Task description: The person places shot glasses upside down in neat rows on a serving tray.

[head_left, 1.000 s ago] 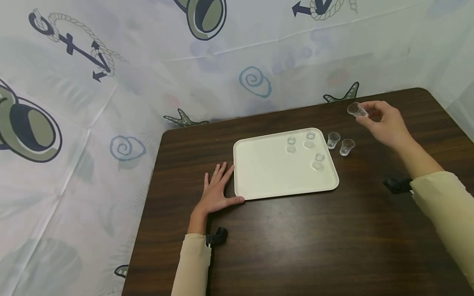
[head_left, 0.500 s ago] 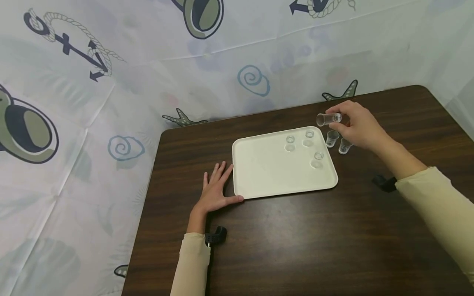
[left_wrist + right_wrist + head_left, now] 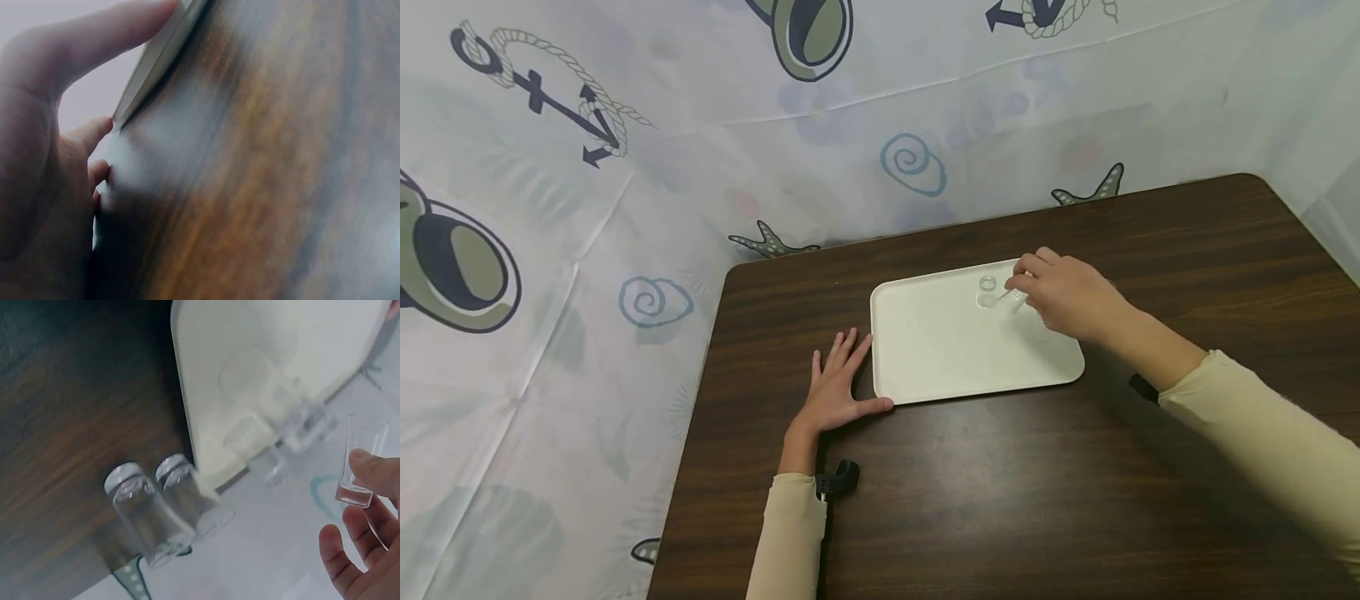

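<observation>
My left hand (image 3: 833,398) lies with its fingers spread at the left end of a cream tray (image 3: 947,342), the thumb on its near corner. Over the tray's right part, my right hand (image 3: 1078,300) pinches a clear shot glass (image 3: 367,440) between thumb and fingers near the thick base. That glass is tilted, mouth downward. Another shot glass (image 3: 987,285) stands upside down on the tray. The right wrist view shows two more inverted glasses on it, which the right hand mostly hides in the head view.
Beside the tray's right end, two shot glasses stand mouth up on the dark wooden table (image 3: 970,500), a front one (image 3: 150,515) and a second (image 3: 195,500); the right hand covers them in the head view. A printed cloth (image 3: 820,167) hangs along the back and left edges.
My right hand has carried the shot glass leftward and nearer, from beyond the tray's right end to over it, turning it mouth downward. My left hand has stayed in place.
</observation>
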Demonstrator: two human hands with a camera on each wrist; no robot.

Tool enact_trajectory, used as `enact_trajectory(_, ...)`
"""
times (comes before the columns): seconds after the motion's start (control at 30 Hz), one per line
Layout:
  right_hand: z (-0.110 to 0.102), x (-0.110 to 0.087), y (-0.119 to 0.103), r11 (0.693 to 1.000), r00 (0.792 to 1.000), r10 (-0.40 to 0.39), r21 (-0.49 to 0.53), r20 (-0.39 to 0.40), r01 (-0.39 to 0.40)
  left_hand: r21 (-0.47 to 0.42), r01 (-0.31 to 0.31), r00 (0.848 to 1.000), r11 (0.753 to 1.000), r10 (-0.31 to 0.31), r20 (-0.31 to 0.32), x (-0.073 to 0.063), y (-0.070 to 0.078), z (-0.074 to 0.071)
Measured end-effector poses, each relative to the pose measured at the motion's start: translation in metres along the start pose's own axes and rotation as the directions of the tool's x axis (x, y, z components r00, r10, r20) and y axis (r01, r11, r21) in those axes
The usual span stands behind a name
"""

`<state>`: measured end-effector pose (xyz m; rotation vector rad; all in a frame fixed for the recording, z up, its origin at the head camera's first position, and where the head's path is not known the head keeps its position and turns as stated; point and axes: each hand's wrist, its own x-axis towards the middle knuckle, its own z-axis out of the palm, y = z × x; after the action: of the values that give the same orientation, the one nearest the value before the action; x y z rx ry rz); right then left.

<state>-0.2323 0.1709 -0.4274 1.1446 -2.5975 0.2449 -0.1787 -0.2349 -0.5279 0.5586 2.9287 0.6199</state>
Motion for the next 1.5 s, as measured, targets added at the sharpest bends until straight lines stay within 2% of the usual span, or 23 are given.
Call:
enact_trajectory(0.23,0.017,0.0,-0.014,0.99,0.995,-0.09,-0.102,0.038,0.093,-0.007,-0.01,1.0,1.0,0.01,-0.007,0.0,0.001,-0.001)
enact_trajectory(0.63,0.031,0.001,-0.027,0.961,0.986,-0.147,-0.223,0.077,0.161,-0.014,-0.008,1.0,1.0,0.008,-0.01,-0.001,0.0,-0.001)
enact_trajectory(0.87,0.039,0.001,-0.029,0.952,0.981,-0.147,-0.251,0.126,0.175,-0.014,-0.011,1.0,1.0,0.011,-0.014,-0.002,0.002,-0.002)
enact_trajectory(1.5,0.047,0.003,-0.03,0.918,0.967,-0.236,-0.303,0.1,0.256,-0.013,-0.003,1.0,1.0,0.003,-0.005,0.0,0.002,-0.001)
